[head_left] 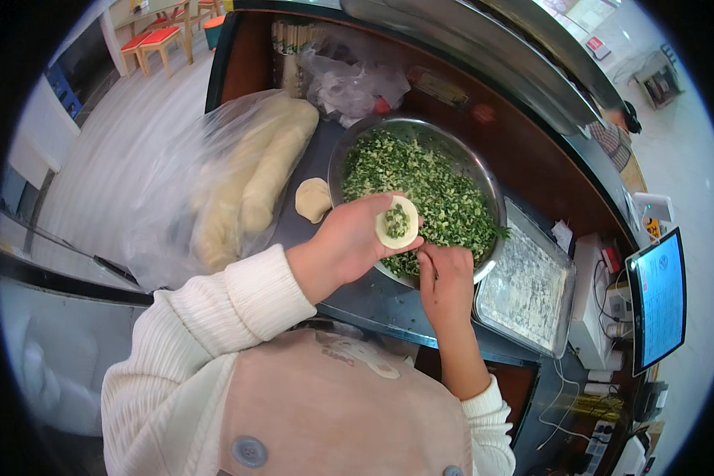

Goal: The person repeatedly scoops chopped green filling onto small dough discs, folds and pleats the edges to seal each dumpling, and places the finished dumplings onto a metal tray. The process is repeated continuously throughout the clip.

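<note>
My left hand (pixel 343 242) holds up a round dough wrapper (pixel 409 228), with a small mound of chopped green filling (pixel 395 220) in its middle. Close to the wrapper's lower right edge is my right hand (pixel 450 284), its fingers bent and pressed together. Whatever those fingers grip, if anything, is hidden from me. Both hands are over the near side of a large steel bowl (pixel 466 157), which holds a lot of chopped greens mixed with paler bits. Left of the bowl, a small flattened lump of dough (pixel 312 200) lies on the dark counter (pixel 357 300).
Thick dough rolls (pixel 274 166) lie under clear plastic (pixel 174 190) at the left. A flour-dusted metal tray (pixel 527 289) sits right of the bowl. Behind are a crumpled plastic bag (pixel 353 75) and a raised wooden back panel. A lit screen (pixel 657 297) and cables stand far right.
</note>
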Available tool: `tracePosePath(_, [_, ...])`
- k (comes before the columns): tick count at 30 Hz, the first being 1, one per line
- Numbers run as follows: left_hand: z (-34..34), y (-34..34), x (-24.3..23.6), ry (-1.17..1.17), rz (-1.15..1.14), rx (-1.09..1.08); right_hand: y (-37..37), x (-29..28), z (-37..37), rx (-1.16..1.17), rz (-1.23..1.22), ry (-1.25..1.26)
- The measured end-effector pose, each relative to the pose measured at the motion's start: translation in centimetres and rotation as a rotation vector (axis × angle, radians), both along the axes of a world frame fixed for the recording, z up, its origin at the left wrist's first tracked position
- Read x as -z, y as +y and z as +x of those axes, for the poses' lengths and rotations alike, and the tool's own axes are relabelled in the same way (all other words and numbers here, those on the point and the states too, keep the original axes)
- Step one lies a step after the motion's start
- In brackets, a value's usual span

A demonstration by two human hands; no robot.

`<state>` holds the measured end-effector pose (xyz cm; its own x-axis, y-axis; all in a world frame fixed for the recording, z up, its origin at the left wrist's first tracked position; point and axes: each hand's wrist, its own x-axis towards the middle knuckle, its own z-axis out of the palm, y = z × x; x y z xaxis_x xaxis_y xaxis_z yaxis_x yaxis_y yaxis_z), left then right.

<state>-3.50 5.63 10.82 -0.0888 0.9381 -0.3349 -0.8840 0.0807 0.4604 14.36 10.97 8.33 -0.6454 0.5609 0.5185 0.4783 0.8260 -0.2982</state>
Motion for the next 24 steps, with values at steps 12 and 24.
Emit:
tracePosePath(12, [1.8, -2.5, -1.7, 0.149, 0.198, 0.139, -0.3, -3.8, -0.7, -0.261, 0.31, 0.323])
tracePosePath(24, [3.5, -5.7, -3.8, 0.539, 0.445, 0.003, -2.7, -6.2, -2.1, -0.154, 0.031, 0.545])
